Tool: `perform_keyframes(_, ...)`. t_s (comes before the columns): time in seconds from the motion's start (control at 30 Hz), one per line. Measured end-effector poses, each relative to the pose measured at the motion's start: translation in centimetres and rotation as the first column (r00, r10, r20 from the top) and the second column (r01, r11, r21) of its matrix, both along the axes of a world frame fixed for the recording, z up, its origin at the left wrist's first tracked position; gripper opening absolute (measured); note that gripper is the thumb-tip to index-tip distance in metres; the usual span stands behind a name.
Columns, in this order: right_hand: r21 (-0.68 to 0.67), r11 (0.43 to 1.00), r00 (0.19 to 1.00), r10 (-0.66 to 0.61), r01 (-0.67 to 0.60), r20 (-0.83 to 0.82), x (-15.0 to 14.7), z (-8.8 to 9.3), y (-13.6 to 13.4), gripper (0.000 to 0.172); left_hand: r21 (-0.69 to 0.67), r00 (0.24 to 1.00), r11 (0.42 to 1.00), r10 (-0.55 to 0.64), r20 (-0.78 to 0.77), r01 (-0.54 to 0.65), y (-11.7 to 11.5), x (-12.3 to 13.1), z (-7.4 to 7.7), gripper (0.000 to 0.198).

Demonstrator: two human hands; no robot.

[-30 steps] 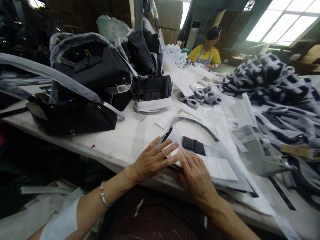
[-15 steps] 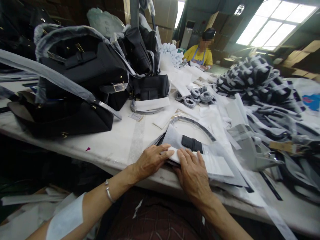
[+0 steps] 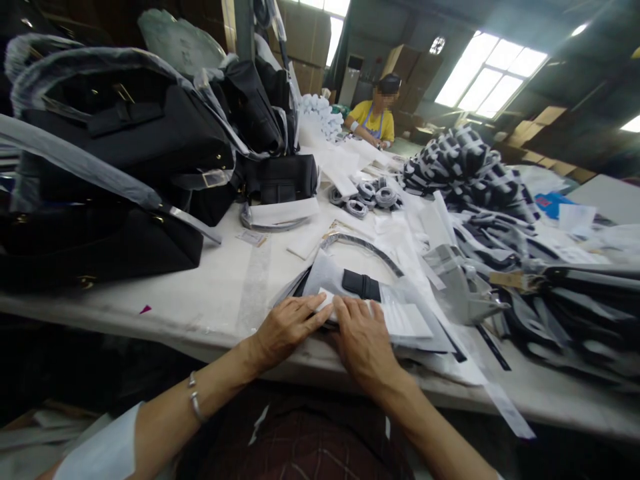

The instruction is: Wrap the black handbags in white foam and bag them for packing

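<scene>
My left hand [image 3: 285, 328] and my right hand [image 3: 363, 340] lie side by side at the near edge of the white table [image 3: 220, 293]. Both press flat, fingers stretched, on a white paper sheet [image 3: 403, 320] that covers a thin stack. A black strap piece [image 3: 361, 285] lies on that stack just beyond my fingertips, partly under clear wrapping. A silver bracelet circles my left wrist.
Black handbags [image 3: 130, 147] wrapped in grey paper are piled at the left. Grey rolls [image 3: 370, 197] sit mid-table, with a curved black strap [image 3: 365, 247] nearer. A heap of wrapped black straps [image 3: 500, 193] fills the right. A person in yellow [image 3: 375, 120] sits at the far end.
My left fingers have drawn back from the stack's upper edge toward the near edge. Both hands now sit closer together on the paper. The view has turned left and up.
</scene>
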State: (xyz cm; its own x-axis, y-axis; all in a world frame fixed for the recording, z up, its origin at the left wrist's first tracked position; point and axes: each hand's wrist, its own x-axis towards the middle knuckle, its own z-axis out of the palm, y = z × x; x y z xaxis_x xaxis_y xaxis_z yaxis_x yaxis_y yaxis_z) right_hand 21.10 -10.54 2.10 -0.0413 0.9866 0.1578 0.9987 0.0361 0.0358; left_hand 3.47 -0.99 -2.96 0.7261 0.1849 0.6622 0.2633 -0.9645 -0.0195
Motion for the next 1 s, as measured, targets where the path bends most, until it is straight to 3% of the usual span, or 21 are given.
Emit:
perform_keyframes(0.07, -0.04, 0.994, 0.994, 0.096, -0.098, -0.051, 2.9, 1.0, -0.6, 0.059, -0.018, 1.0, 1.0, 0.009, -0.017, -0.01, 0.0, 0.0, 0.0, 0.036)
perform_keyframes(0.17, -0.019, 1.0, 1.0, -0.01, 0.01, 0.023, 8.0, 1.5, -1.9, 0.089, -0.029, 1.0, 1.0, 0.012, -0.023, -0.013, 0.0, 0.0, -0.1, 0.038)
perform_keyframes(0.3, -0.027, 0.997, 0.994, -0.067, 0.07, 0.091, 11.3, 0.6, -3.2, 0.1, -0.026, 1.0, 0.999, 0.02, -0.021, -0.021, -0.1, 0.0, -0.2, 0.04)
perform_keyframes(0.6, 0.118, 0.979, 0.957, -0.189, 0.166, 0.221, 8.9, 0.3, -3.7, 0.093, -0.039, 0.997, 0.998, 0.049, -0.057, -0.051, -0.4, 0.2, -0.3, 0.044)
perform_keyframes(0.83, 0.112, 0.986, 0.964, -0.144, 0.121, 0.223, 9.4, -0.1, -4.2, 0.074, -0.047, 0.994, 0.995, 0.088, -0.058, -0.091, -0.2, 0.5, -0.3, 0.045)
perform_keyframes(1.0, 0.255, 0.966, 0.981, -0.081, 0.035, 0.174, 6.9, 0.8, -4.0, 0.076, -0.049, 0.985, 0.992, 0.108, -0.133, -0.116, -0.1, 0.6, 0.1, 0.043)
